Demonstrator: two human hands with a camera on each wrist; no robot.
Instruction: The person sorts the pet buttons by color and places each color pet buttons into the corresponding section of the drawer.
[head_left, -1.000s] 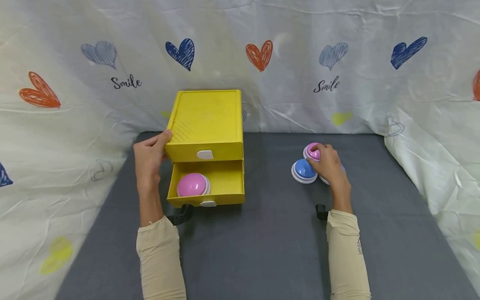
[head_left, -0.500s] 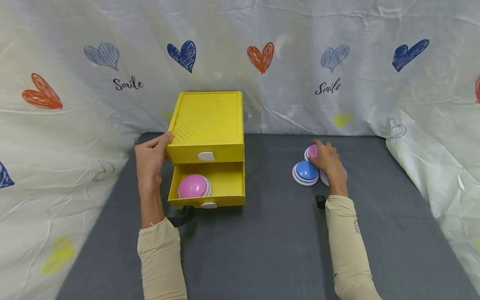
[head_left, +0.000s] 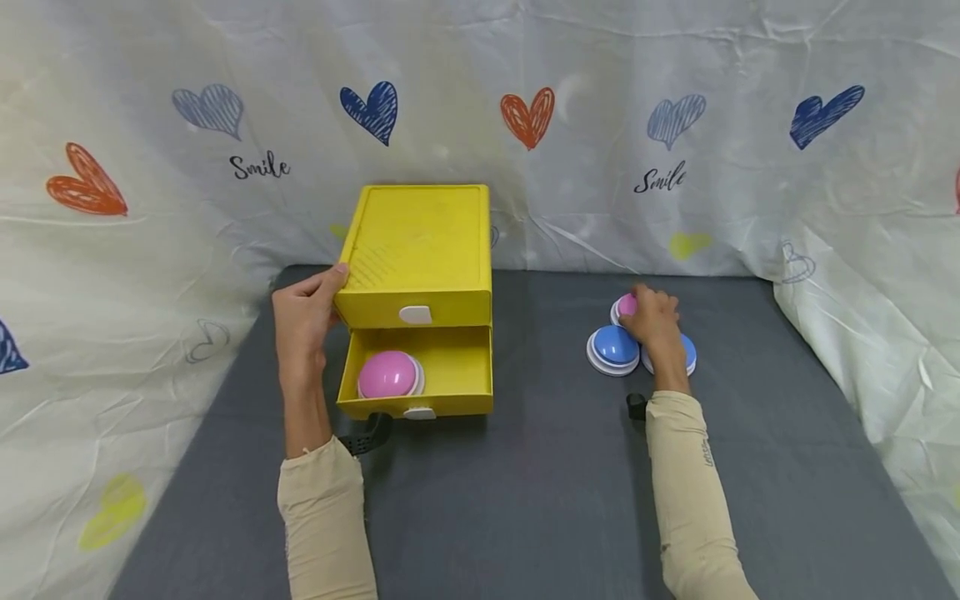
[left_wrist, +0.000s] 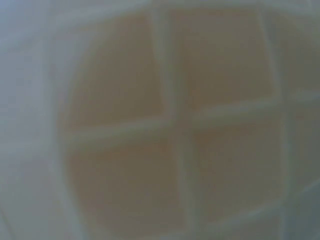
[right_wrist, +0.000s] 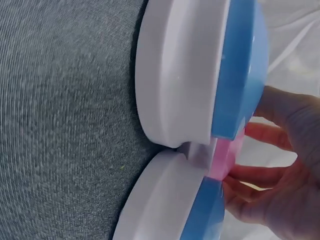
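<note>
Your right hand (head_left: 654,321) has its fingers curled in round the pink button (head_left: 627,306) from approx 4 o'clock, but contact's partly hidden so can't tell how firm. The left blue button (head_left: 615,345) sits at its 7 o'clock, right blue button (head_left: 688,354) at 4ish. Main risk imo: your knuckles or the pink one's base shove the blues, cos everything's packed so tight. Dome looks slick too — a fingertip-only hold could slip.

Your left hand (head_left: 303,321) pinches the 8 o'clock corner of the yellow drawer unit (head_left: 418,242). Push too hard n it might skid or tip, w/ the lower drawer (head_left: 457,404) out at 6 o'clock — and the second pink button (head_left: 387,374) in it, around 8 o'clock, could slide.
</note>
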